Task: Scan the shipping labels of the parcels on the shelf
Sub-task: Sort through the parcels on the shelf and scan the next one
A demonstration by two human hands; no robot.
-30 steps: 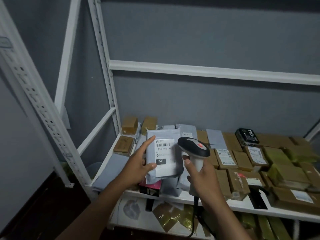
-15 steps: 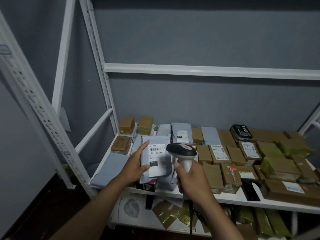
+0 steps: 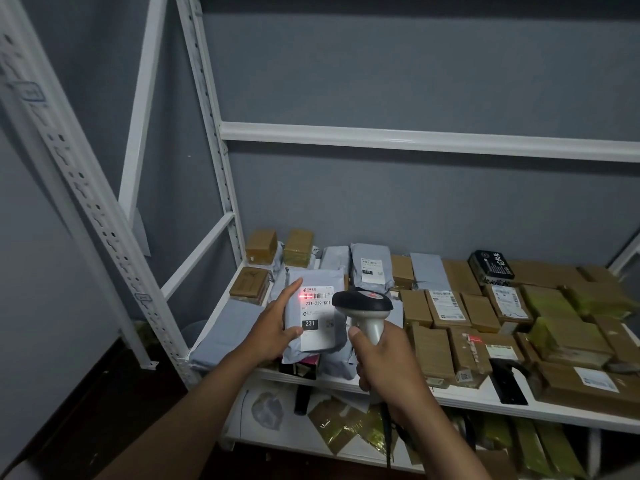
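Your left hand (image 3: 277, 327) holds the grey mailer (image 3: 313, 315) tilted up above the front left of the shelf (image 3: 485, 401), thumb pinching its lower edge and index finger straight along its left side. Your right hand (image 3: 384, 362) wraps around the handle of the scanner (image 3: 363, 306), just right of the mailer. A red scan line falls on the shipping label (image 3: 317, 318), apparently across the barcode.

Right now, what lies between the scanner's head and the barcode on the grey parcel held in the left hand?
Nothing solid: in the head view only the scanner's red light falls on the grey parcel's barcode.
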